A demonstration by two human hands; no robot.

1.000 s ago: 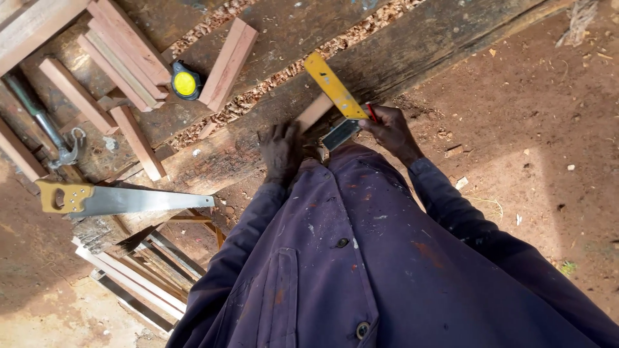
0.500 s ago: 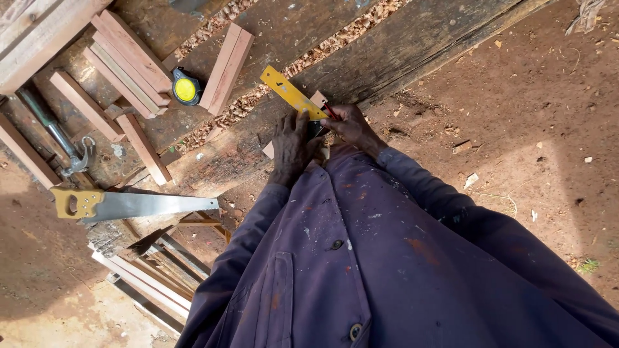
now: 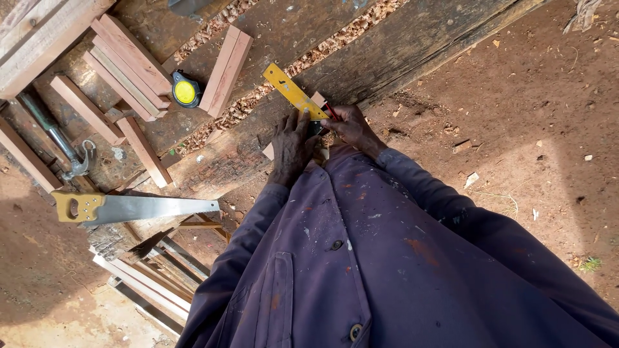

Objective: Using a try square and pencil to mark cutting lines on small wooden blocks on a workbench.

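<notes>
While the person in the dark blue, paint-flecked work coat (image 3: 387, 258) bends over the weathered wooden bench (image 3: 400, 58), the left hand (image 3: 291, 147) lies flat, fingers spread apart, pressing down on the yellow metal try square (image 3: 291, 92) and the small pale wood block (image 3: 317, 100) beneath it. At about two o'clock from that hand, touching the square's edge, the right hand (image 3: 351, 125) has its fingers pinched together on a slim red pencil (image 3: 330, 111). Out at ten o'clock from the hands sits a yellow and black tape measure (image 3: 185, 91), just beside a stack of reddish planed wood strips (image 3: 126, 64). Down at eight o'clock, well apart, a hand saw with a yellow wooden handle (image 3: 132, 207) rests on the bench end.
</notes>
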